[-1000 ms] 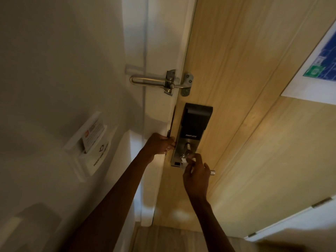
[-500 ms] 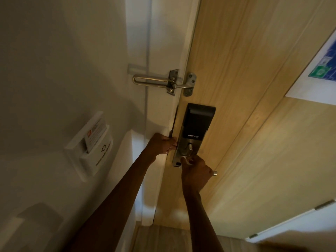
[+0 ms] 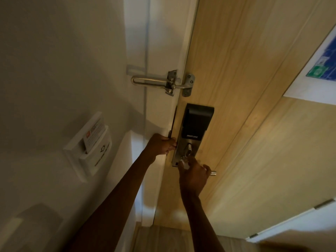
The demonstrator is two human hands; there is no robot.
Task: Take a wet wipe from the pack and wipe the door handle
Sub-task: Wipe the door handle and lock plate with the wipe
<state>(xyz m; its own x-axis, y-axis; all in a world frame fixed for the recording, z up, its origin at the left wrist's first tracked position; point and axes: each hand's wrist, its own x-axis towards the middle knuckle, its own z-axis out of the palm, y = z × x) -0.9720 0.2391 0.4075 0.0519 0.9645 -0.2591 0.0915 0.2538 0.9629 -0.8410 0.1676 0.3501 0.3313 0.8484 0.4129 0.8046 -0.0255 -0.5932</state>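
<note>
A metal lever door handle (image 3: 212,172) sticks out from the black and silver smart lock plate (image 3: 195,124) on the wooden door (image 3: 236,70). Most of the handle is hidden under my right hand (image 3: 193,174), which is closed over it with a small white wet wipe (image 3: 184,161) pressed near the lock's base. Only the handle's round tip shows at the right. My left hand (image 3: 161,146) grips the edge of the door beside the lock plate. No wipe pack is in view.
A swing-bar door guard (image 3: 163,84) bridges the white frame and the door above the lock. A white key-card holder (image 3: 91,146) with a card in it hangs on the left wall. A blue and green notice (image 3: 321,70) is on the door at the right. Wooden floor lies below.
My right hand has shifted slightly down along the handle with the wipe, now covering more of it. My left hand stays on the door edge.
</note>
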